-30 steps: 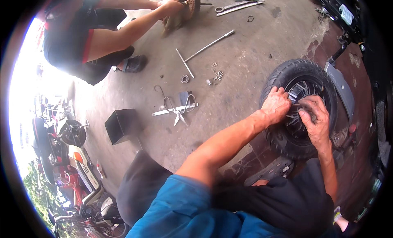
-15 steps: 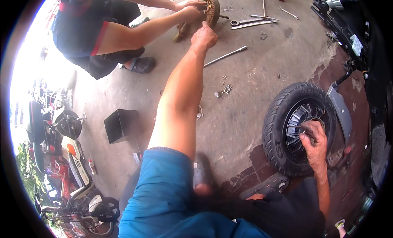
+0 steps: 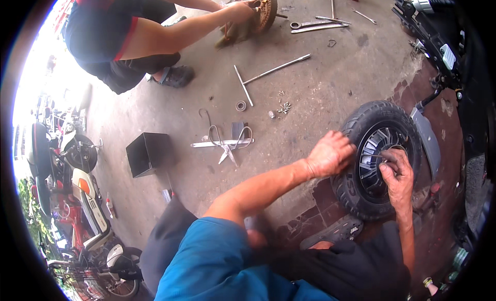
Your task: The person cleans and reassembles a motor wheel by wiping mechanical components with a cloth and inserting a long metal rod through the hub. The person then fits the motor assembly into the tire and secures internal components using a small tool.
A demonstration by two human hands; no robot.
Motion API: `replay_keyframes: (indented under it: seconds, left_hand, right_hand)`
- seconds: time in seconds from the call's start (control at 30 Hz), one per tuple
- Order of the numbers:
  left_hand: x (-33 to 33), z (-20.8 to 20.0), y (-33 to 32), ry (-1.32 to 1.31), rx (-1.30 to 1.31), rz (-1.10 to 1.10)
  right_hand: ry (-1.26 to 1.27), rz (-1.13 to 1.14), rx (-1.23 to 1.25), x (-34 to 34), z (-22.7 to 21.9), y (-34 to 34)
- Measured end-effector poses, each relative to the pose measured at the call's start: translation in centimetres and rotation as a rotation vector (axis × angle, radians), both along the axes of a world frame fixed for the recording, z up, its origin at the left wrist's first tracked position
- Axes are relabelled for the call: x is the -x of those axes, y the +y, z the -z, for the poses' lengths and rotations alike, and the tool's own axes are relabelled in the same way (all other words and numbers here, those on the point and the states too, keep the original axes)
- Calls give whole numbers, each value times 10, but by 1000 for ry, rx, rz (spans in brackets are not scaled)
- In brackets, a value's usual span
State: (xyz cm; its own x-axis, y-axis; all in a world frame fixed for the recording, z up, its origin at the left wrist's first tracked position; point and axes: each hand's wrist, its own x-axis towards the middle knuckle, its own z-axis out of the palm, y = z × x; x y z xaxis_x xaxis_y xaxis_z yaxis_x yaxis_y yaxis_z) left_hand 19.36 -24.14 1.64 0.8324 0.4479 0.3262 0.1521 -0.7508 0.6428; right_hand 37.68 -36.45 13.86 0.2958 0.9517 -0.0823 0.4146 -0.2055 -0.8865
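Observation:
A black-tyred wheel [image 3: 351,195] with a finned silver and black hub [image 3: 372,161] lies at the right beside my shoe. My right hand [image 3: 399,179] is over the hub, closed in a pinch round a thin dark rod [image 3: 373,155] whose kind I cannot make out. My left hand [image 3: 330,155] hovers at the tyre's left edge, its fingers bent toward the tread. Its fingertips are turned away, and I cannot tell whether they touch the rubber. Across the floor, another person's hands [image 3: 242,11] work at a small, dirt-brown wheel [image 3: 266,12].
A T-handle wrench [image 3: 276,69], a bearing ring [image 3: 241,106], scattered bolts [image 3: 284,108] and scissors [image 3: 226,148] lie mid-floor. Spanners [image 3: 319,26] are at the far side. A black box [image 3: 147,153] stands left, near parked motorbikes [image 3: 90,208]. A vehicle frame [image 3: 449,58] borders the right.
My left hand has come back from pointing at the small brown wheel to the black tyre's edge, uncovering the scissors and T-handle. My right hand stays at the hub with the rod.

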Motion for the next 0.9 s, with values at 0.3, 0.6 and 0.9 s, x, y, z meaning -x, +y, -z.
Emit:
replay_keyframes:
  seconds: [0.3, 0.6, 0.9]
  left_hand:
    - [-47, 9, -33, 167, -34, -154]
    - [-33, 29, -21, -62, -28, -236]
    - [-56, 24, -27, 50, -195, -116]
  right_hand:
    - [-74, -23, 42, -6, -8, 11]
    - [-44, -109, -50, -36, 8, -1]
    - [-142, -304, -130, -39, -2, 0]
